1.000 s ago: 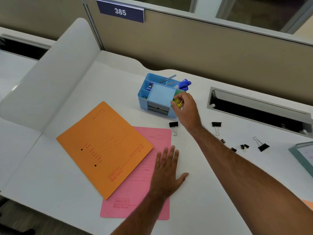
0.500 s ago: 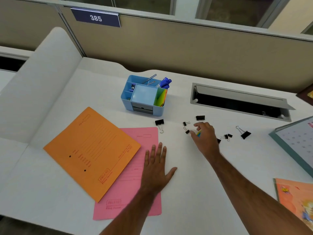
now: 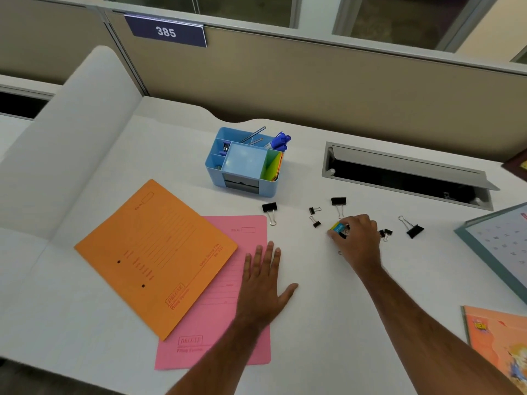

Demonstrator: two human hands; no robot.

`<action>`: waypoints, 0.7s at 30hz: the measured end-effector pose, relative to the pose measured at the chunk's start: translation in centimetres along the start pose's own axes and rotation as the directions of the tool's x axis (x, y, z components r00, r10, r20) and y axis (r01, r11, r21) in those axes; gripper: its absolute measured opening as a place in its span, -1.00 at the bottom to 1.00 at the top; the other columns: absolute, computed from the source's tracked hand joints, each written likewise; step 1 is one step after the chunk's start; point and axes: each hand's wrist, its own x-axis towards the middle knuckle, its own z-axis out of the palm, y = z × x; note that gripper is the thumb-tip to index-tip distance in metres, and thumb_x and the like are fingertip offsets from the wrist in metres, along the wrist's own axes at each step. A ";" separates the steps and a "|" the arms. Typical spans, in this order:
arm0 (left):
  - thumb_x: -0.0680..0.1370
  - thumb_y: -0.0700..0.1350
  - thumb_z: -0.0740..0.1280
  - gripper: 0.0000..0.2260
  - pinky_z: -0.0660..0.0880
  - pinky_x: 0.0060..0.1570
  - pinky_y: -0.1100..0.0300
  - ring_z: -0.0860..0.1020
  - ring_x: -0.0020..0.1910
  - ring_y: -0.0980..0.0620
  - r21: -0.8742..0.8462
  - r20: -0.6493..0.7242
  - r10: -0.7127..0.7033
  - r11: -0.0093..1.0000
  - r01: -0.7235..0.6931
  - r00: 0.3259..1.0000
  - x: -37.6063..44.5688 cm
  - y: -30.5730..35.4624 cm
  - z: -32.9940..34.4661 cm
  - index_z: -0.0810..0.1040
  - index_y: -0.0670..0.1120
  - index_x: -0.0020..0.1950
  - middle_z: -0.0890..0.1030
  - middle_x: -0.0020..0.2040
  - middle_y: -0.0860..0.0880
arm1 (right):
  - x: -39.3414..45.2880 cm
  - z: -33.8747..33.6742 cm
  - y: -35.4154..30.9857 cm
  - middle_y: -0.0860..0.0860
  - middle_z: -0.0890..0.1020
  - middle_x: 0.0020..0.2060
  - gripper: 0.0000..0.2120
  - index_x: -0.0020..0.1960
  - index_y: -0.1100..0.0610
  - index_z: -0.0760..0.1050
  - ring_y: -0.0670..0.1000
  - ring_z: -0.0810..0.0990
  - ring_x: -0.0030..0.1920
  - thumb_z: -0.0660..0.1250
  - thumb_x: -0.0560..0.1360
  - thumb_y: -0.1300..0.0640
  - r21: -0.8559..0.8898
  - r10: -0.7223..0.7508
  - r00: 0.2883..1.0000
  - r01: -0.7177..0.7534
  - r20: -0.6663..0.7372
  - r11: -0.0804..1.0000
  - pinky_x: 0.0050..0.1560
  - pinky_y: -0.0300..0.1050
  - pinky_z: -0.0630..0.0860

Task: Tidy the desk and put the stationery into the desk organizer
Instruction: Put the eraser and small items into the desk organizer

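The right hand (image 3: 358, 238) reaches out over the white surface (image 3: 313, 323), knuckles up, fingers (image 3: 335, 236) curled around a small yellow-and-blue box (image 3: 338, 228) with a black binder clip pressed against it. The left hand (image 3: 263, 283) lies flat, palm down and fingers spread, on the edge of the pink folder (image 3: 225, 297).

Half a second ago the right hand was in much the same spot, just closing on the box; a second ago it was up at the blue desk organizer (image 3: 245, 163), at the compartment with the coloured sticky notes (image 3: 273, 166). The left hand has not moved.

Loose black binder clips lie between the organizer and the right hand: I count three larger ones (image 3: 270, 208) (image 3: 338, 201) (image 3: 415, 230) and three small ones (image 3: 312, 210) (image 3: 316, 223) (image 3: 385, 232), though the last could be two lying together. There are two folders, the orange folder (image 3: 155, 252) overlapping the pink one. Blue pens (image 3: 281, 139) stand in the organizer's rear compartment. A desk calendar (image 3: 502, 246) sits at the right edge.
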 end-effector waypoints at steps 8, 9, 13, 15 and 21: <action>0.65 0.41 0.05 -0.20 -0.10 0.60 -0.17 -0.13 0.70 -0.13 0.000 0.008 -0.012 1.000 0.012 1.000 -0.1 0.2 -0.4 -0.05 -0.03 0.72 -0.13 0.73 -0.04 | 1.3 -0.8 -7.1 -0.03 0.49 -0.01 -0.63 0.16 0.04 0.63 -0.03 0.42 0.04 0.53 0.46 -0.13 0.252 -0.180 0.975 0.209 -0.134 0.945 0.05 -0.08 0.46; 0.65 0.41 0.05 -0.20 -0.11 0.60 -0.16 -0.14 0.70 -0.12 -0.003 0.014 -0.016 1.000 0.016 1.000 -0.1 0.2 -0.4 -0.07 -0.02 0.72 -0.15 0.72 -0.03 | 1.6 -1.0 -8.8 -0.05 0.48 -0.04 -0.63 0.17 0.03 0.62 -0.05 0.41 0.01 0.53 0.46 -0.13 0.266 -0.215 0.967 0.246 -0.140 0.932 0.03 -0.11 0.41; 0.64 0.43 0.03 -0.20 -0.15 0.60 -0.14 -0.18 0.70 -0.09 -0.005 0.020 -0.027 1.000 0.028 0.999 -0.1 0.3 -0.4 -0.09 -0.01 0.72 -0.17 0.72 -0.02 | 2.9 -1.1 -15.9 -0.06 0.50 -0.10 -0.65 0.19 0.04 0.60 -0.05 0.44 -0.03 0.49 0.50 -0.11 0.309 -0.382 0.916 0.400 -0.119 0.863 0.05 -0.06 0.41; 0.64 0.42 0.04 -0.20 -0.14 0.60 -0.14 -0.16 0.70 -0.09 -0.011 0.012 -0.025 1.000 0.026 1.000 0.0 0.3 -0.4 -0.08 -0.01 0.72 -0.15 0.72 -0.03 | 3.5 -0.9 -19.2 -0.04 0.53 -0.06 -0.64 0.20 0.05 0.58 -0.05 0.45 -0.01 0.48 0.50 -0.11 0.313 -0.446 0.889 0.454 -0.101 0.834 0.06 -0.07 0.42; 0.63 0.42 0.07 -0.18 -0.09 0.59 -0.16 -0.13 0.70 -0.12 -0.026 0.000 -0.028 0.999 0.028 1.000 0.0 0.1 0.2 -0.06 -0.03 0.72 -0.12 0.73 -0.05 | 6.0 0.1 -27.3 -0.01 0.54 0.01 -0.63 0.23 0.05 0.54 -0.06 0.53 0.01 0.49 0.52 -0.09 0.364 -0.497 0.867 0.455 0.027 0.813 -0.05 -0.17 0.57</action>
